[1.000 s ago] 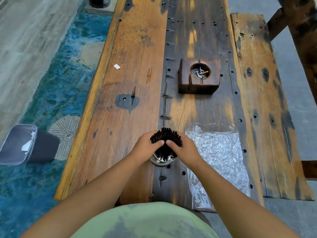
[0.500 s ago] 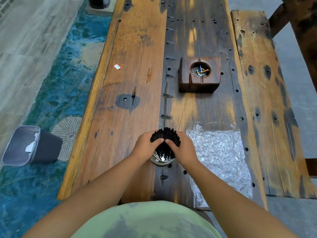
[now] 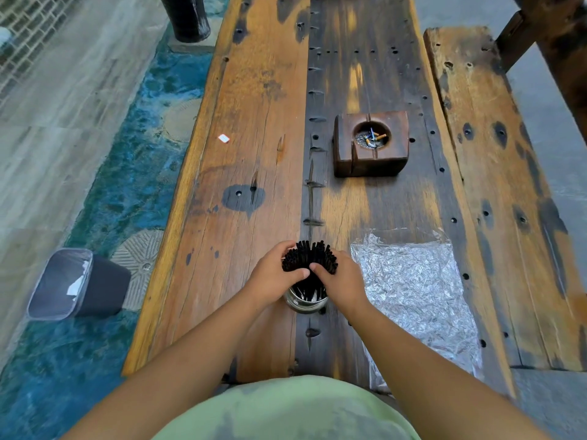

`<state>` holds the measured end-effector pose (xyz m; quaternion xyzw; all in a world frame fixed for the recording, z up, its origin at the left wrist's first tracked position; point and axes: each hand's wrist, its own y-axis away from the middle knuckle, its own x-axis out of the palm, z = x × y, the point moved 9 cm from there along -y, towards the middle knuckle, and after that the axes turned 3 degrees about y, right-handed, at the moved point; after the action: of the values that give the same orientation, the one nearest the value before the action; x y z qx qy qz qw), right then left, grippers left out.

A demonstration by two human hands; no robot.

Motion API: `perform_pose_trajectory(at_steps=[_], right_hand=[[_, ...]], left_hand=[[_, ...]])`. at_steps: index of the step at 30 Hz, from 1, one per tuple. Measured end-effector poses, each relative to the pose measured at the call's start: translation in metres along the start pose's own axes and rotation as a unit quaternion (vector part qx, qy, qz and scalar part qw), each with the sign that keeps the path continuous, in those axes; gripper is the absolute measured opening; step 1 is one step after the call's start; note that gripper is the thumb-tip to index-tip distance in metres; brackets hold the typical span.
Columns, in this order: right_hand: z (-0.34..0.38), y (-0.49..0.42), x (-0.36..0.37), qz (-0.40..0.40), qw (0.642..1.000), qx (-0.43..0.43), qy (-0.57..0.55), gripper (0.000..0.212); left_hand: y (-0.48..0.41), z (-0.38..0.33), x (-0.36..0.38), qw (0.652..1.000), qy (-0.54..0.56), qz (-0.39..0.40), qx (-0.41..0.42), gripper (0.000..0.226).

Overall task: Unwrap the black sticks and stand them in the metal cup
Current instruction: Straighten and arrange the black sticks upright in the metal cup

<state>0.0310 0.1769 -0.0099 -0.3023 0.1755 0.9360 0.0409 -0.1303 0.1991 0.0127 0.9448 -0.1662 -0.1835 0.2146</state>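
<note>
A bundle of black sticks (image 3: 309, 257) stands upright in a shiny metal cup (image 3: 305, 303) near the front middle of the wooden table (image 3: 254, 122). Their tops fan out above the rim. My left hand (image 3: 273, 276) wraps the bundle from the left and my right hand (image 3: 341, 279) from the right, thumbs almost meeting in front. The hands hide most of the cup's sides. The flattened clear wrapper (image 3: 416, 290) lies on the table just right of the cup.
A wooden block ashtray (image 3: 370, 146) with cigarette butts sits farther back, right of centre. A small white scrap (image 3: 224, 138) lies on the left plank. A dark waste bin (image 3: 79, 285) stands on the floor at the left. A black post (image 3: 187, 17) rises at the far left.
Both hands stay closed around the sticks in the cup. The bundle's top has spread slightly wider; the view has shifted a little.
</note>
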Motion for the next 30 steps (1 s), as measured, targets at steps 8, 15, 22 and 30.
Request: perform_pose_trajectory(at_steps=[8,15,22,30], right_hand=[[0.001,0.003,0.0,0.005,1.0,0.008,-0.012,0.031],[0.005,0.008,-0.007,0.015,0.999,0.002,-0.033,0.042],[0.006,0.015,-0.011,0.013,0.999,0.003,-0.031,0.061],[0.008,0.02,-0.018,-0.01,1.0,-0.002,-0.02,0.055]], left_hand=[[0.018,-0.024,-0.024,0.989,-0.034,-0.135,0.05,0.022],[0.014,-0.032,-0.023,0.985,-0.026,-0.153,0.073,0.009],[0.008,-0.034,-0.019,0.986,-0.029,-0.146,0.077,0.009],[0.007,-0.04,-0.018,0.984,-0.048,-0.153,0.077,0.009]])
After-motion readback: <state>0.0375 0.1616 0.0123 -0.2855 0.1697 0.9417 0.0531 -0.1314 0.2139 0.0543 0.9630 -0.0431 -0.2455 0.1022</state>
